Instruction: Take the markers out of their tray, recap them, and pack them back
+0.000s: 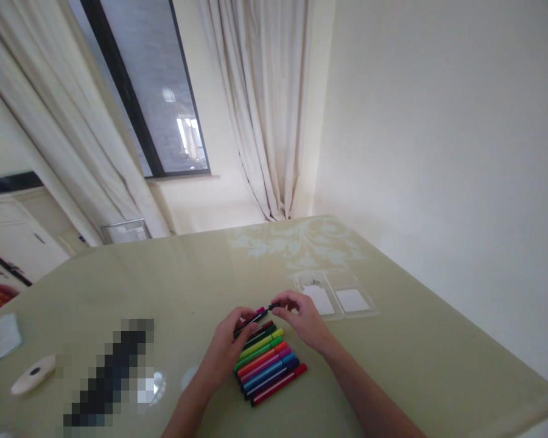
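Observation:
My left hand (226, 347) pinches a dark felt-tip marker (261, 316) by its barrel, above a row of markers. At the tip end, the fingers of my right hand (304, 316) are closed on a black marker cap (274, 305). A small gap seems to show between cap and barrel. Below, a row of colored markers lies side by side, slanting up to the right, with a yellow-green marker (274, 339), an orange marker (274, 353) and a blue marker (278, 369) among them. A red marker (281, 385) is nearest me. A pink marker (259, 311) lies partly hidden behind my left fingers.
An open clear plastic case (368, 309) with white inserts lies just beyond my right hand. On the left of the table (141, 286) are a pixelated dark patch, a whitish oval object (34, 374) and a folded pale sheet (0, 339). A wall (438, 152) borders the right side.

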The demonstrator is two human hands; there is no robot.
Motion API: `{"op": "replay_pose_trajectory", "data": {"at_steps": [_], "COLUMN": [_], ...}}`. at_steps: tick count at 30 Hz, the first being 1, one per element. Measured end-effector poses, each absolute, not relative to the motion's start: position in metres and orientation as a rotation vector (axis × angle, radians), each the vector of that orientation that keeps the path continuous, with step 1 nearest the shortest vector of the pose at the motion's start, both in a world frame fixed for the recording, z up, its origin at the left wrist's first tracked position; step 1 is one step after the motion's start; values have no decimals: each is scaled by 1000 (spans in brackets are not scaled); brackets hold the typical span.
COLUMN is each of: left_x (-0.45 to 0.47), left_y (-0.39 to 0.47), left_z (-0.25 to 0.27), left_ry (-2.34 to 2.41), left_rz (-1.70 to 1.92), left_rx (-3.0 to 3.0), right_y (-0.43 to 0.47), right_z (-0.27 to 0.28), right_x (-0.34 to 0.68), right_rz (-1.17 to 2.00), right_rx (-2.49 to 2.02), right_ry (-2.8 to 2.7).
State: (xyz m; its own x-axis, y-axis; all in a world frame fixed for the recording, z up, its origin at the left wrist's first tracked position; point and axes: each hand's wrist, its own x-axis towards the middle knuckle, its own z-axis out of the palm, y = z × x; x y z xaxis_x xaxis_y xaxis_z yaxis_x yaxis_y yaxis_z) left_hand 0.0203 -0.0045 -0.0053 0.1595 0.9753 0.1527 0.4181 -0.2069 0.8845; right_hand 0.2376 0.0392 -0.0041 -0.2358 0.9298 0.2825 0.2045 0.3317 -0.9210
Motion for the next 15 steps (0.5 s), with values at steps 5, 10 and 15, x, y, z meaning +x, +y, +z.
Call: {"op": "replay_pose_trajectory", "data": {"at_steps": [5,10,15], "left_x": [18,19,21], "left_y": [-4,-4,-5], "left_z": [-6,-7,-8], "left_ry": [1385,1389,1368], "left_rz": [1030,1036,1041], "left_rx": [1750,1757,1761], "right_y": [42,45,44], "right_z": [-8,-9,-6], "right_x": [240,241,239], "right_rz": [1085,1156,1320], "right_rx": [-972,-981,-870], "right_ry": [-1504,-1409,-1269]}}
